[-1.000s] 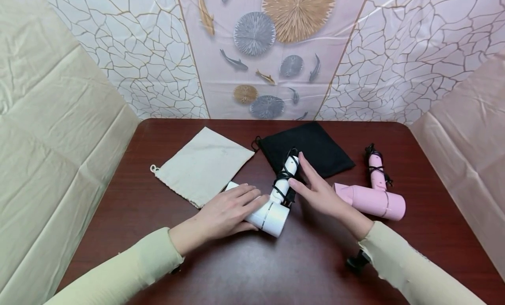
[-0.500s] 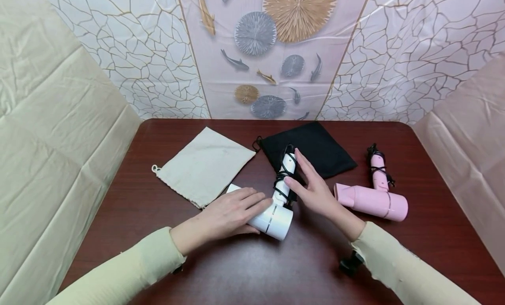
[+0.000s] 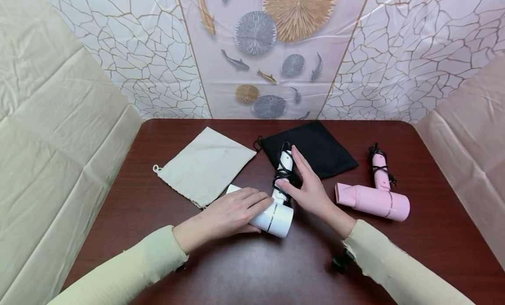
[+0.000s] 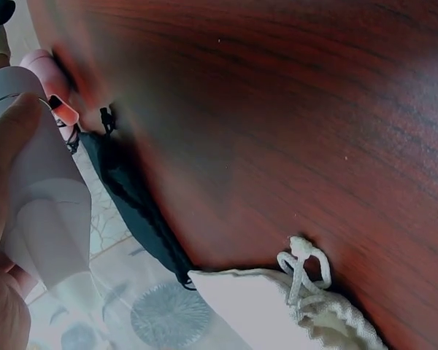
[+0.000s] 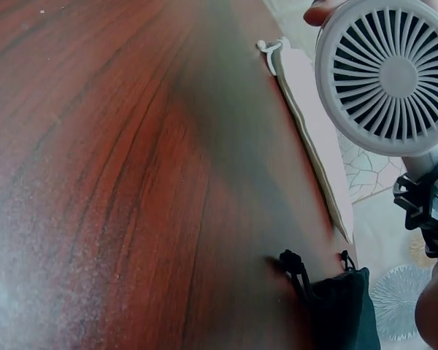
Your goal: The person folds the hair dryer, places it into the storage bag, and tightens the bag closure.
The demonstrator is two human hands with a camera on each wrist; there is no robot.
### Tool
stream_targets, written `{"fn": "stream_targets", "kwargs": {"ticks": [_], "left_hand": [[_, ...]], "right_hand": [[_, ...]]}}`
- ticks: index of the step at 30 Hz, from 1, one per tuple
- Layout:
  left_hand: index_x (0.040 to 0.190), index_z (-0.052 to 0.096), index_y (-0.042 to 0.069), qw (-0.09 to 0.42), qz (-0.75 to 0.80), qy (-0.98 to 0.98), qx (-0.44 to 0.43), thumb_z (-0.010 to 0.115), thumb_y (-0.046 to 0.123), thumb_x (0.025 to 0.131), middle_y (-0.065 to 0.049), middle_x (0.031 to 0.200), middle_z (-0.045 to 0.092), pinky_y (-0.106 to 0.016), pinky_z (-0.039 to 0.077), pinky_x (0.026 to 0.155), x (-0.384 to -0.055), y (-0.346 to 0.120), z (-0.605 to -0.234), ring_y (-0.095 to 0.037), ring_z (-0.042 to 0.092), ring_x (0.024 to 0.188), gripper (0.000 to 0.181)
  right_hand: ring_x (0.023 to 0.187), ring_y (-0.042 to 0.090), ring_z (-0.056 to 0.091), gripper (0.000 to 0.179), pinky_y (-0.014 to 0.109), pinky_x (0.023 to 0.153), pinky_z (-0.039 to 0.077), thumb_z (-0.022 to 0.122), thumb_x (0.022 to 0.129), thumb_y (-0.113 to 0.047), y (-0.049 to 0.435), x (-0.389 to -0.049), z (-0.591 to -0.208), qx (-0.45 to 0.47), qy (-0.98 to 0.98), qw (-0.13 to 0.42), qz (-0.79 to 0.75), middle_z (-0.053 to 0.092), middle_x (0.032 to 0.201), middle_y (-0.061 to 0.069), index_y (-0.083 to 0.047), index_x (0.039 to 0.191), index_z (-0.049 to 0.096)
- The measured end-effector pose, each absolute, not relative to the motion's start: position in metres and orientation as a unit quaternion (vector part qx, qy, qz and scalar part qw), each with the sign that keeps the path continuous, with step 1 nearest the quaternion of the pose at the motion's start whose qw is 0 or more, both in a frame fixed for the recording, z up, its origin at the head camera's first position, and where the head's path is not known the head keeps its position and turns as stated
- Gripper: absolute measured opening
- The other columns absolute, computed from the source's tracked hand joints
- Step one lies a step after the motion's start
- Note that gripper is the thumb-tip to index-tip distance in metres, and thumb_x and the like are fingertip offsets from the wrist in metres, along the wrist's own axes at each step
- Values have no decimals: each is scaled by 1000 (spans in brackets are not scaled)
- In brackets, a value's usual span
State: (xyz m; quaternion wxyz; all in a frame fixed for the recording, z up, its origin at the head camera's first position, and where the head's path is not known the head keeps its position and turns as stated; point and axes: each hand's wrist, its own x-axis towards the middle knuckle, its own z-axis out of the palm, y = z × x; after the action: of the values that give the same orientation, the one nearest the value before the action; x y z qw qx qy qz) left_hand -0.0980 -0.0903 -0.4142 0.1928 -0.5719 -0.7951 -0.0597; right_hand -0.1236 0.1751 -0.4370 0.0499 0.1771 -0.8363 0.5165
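A white hair dryer, its handle wound with black cord, stands between both hands at mid-table. My left hand grips its barrel from above, fingers over the top and thumb on the near side. Along the handle's right side lie the fairly straight fingers of my right hand, with the thumb touching the corded part. The left wrist view shows the barrel under the left hand. In the right wrist view, the dryer's round slatted grille faces the camera, and little of the right hand shows.
A cream drawstring bag lies flat at the left. Behind the dryer lies a black drawstring bag. On the right rests a pink hair dryer with its cord wrapped round the handle. A patterned backdrop rises behind the table.
The white dryer's handle has swung slightly left, and its barrel has shifted a little right. My right hand has moved left with the handle, while my left hand stays on the barrel.
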Motion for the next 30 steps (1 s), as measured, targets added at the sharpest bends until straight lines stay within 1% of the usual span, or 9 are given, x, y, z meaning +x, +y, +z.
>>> {"fn": "stream_targets", "kwargs": {"ticks": [4, 8, 12, 17, 20, 23, 26, 28, 30], "left_hand": [[140, 61, 2, 179, -71, -805, -562, 95, 42, 78, -9, 130, 68, -33, 53, 107, -98, -90, -412, -24, 67, 116, 81], [142, 59, 0, 175, -66, -813, -552, 96, 41, 77, -10, 133, 68, -33, 54, 107, -99, -89, -411, -24, 67, 116, 85], [143, 59, -1, 178, -54, -812, -554, 95, 44, 78, -11, 134, 68, -32, 53, 107, -99, -90, -410, -24, 67, 117, 87], [140, 61, -2, 192, -58, -792, -576, 91, 46, 81, -11, 129, 70, -33, 53, 108, -99, -92, -412, -23, 68, 116, 82], [138, 62, -3, 215, -51, -774, -593, 89, 47, 83, -11, 127, 71, -32, 54, 106, -99, -93, -413, -23, 68, 114, 79], [136, 63, -3, 229, -44, -760, -606, 89, 46, 83, -9, 125, 72, -31, 54, 105, -99, -94, -413, -22, 69, 112, 76], [135, 63, -2, 231, -40, -754, -613, 89, 45, 82, -8, 125, 72, -30, 54, 104, -98, -94, -412, -21, 68, 112, 75], [135, 63, -2, 229, -37, -754, -615, 89, 45, 82, -8, 125, 72, -30, 54, 104, -98, -94, -410, -21, 68, 112, 76], [135, 64, -2, 225, -32, -753, -618, 90, 46, 81, -8, 126, 72, -30, 54, 104, -98, -94, -409, -21, 68, 112, 77]], "right_hand": [[162, 28, 22, 95, 48, 122, 36, 79, 96, -9, 175, -126, -436, 186, -838, 65, 509, 17, 178, 9, -8, 171, 21], [162, 26, 22, 94, 49, 122, 37, 79, 97, -11, 175, -128, -434, 188, -840, 64, 504, 16, 178, 6, -9, 171, 21], [162, 26, 21, 92, 50, 123, 36, 78, 98, -11, 174, -128, -435, 187, -842, 55, 503, 16, 179, 6, -8, 170, 22], [162, 27, 21, 89, 50, 123, 35, 76, 99, -10, 174, -126, -438, 187, -841, 42, 506, 16, 179, 7, -7, 170, 23], [162, 27, 21, 89, 47, 123, 35, 75, 99, -10, 174, -125, -439, 195, -837, 32, 510, 16, 179, 9, -7, 170, 22], [162, 27, 23, 91, 37, 123, 34, 75, 99, -9, 174, -124, -440, 206, -835, 23, 510, 15, 178, 12, -7, 171, 20], [162, 27, 23, 91, 30, 122, 32, 75, 99, -8, 174, -124, -440, 218, -829, 15, 514, 14, 179, 13, -8, 171, 19], [162, 26, 22, 92, 29, 122, 32, 75, 99, -8, 173, -124, -439, 225, -825, 8, 519, 13, 179, 11, -9, 171, 18], [162, 27, 21, 92, 32, 122, 32, 74, 99, -8, 173, -125, -438, 233, -823, 0, 517, 12, 179, 11, -8, 171, 17]]}}
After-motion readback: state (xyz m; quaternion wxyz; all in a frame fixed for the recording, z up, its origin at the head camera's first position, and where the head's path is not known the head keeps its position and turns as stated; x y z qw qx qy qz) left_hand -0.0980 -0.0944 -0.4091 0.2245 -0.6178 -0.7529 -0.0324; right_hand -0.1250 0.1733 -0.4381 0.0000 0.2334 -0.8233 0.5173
